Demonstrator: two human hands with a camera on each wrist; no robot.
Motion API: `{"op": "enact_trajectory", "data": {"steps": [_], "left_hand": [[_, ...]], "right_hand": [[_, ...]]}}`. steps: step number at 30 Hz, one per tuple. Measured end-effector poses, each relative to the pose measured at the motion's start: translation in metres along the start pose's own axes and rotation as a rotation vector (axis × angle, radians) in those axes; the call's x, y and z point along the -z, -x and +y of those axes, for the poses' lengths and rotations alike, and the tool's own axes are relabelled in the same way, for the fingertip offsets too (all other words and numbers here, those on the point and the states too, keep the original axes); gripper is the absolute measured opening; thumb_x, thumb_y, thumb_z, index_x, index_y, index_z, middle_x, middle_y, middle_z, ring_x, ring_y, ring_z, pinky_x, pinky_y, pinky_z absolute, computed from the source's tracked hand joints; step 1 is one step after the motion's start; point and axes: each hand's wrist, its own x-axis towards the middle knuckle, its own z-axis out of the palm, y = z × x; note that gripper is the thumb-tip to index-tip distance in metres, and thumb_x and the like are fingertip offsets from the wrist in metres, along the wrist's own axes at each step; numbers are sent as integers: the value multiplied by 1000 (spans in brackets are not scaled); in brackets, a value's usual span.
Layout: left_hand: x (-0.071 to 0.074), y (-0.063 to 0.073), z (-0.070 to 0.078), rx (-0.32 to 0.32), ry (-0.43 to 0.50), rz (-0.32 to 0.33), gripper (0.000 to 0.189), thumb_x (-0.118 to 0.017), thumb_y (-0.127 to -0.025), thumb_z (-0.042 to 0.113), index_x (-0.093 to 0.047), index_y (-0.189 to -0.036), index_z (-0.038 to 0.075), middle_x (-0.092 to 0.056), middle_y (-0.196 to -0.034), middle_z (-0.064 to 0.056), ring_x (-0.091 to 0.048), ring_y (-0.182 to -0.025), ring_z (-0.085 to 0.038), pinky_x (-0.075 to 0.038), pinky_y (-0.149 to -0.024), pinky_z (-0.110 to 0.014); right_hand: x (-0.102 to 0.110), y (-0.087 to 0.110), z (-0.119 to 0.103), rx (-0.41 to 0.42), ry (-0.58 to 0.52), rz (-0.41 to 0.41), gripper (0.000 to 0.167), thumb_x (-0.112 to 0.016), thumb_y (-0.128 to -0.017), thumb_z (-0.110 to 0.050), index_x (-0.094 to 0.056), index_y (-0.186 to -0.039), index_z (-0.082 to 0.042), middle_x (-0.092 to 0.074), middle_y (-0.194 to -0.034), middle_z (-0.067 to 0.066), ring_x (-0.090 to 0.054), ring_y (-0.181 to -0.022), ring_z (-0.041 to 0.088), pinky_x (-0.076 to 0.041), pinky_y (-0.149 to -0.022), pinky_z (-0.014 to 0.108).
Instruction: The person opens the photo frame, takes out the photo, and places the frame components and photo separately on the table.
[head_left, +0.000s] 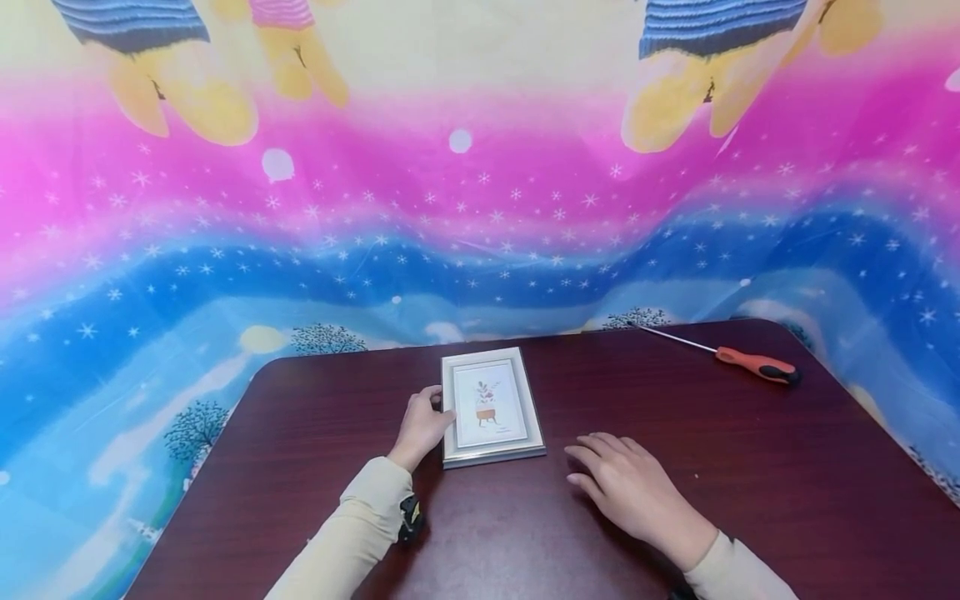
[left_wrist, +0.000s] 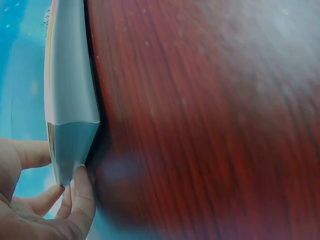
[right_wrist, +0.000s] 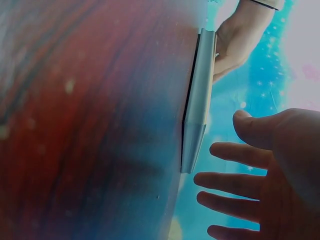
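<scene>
A pale silver-white picture frame (head_left: 492, 364) lies face up on the table, showing a drawing of a potted plant. My left hand (head_left: 422, 427) grips its left edge, the thumb over the border. In the left wrist view, the fingers (left_wrist: 85, 197) reach round the frame's side (left_wrist: 74, 90). To the right of the frame and apart from it is my right hand (head_left: 630, 487), palm down just above or on the tabletop, holding nothing. The right wrist view shows its fingers (right_wrist: 235, 185) spread and fairly straight, with the frame's edge (right_wrist: 200, 95) beyond them.
A screwdriver (head_left: 753, 363) with a red and black handle lies at the table's far right, its tip toward the back edge. The dark reddish wooden table (head_left: 300, 467) has rounded back corners. A colourful printed cloth (head_left: 450, 208) hangs behind it.
</scene>
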Motion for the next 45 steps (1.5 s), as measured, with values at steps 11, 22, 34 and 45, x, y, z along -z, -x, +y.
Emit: {"op": "enact_trajectory", "data": {"steps": [11,22,34,45], "left_hand": [[-8,1,10,-16,6,-6,50,-64,-91,4,-50,-138,-8,-55,-124,-23,-61,-102,-32,-51,-87,-44],[-11,1,13,4,-33,-17,60,-69,-90,14,-46,-141,-8,-51,-129,-24,-60,-108,-34,-49,-94,-46],[-12,3,14,-5,-211,42,53,-70,-89,25,-59,-128,-9,-48,-130,-25,-62,-95,-39,-52,-82,-48],[-16,-3,17,-39,-225,85,46,-67,-90,19,-59,-126,-8,-56,-120,-25,-63,-90,-40,-52,-82,-50]], "right_hand": [[1,1,1,-10,4,-10,34,-71,-92,-31,-71,-119,-11,-67,-120,8,-60,-116,28,-48,-95,48],[1,2,2,-25,-4,1,34,-73,-90,-30,-72,-117,-10,-68,-119,8,-61,-114,29,-49,-94,49],[1,3,-1,-27,-3,-7,33,-72,-91,-31,-71,-118,-11,-67,-120,8,-60,-116,29,-48,-94,49],[1,2,-1,-29,-10,-9,33,-73,-90,-29,-72,-117,-10,-68,-119,8,-61,-115,30,-48,-94,50]]}}
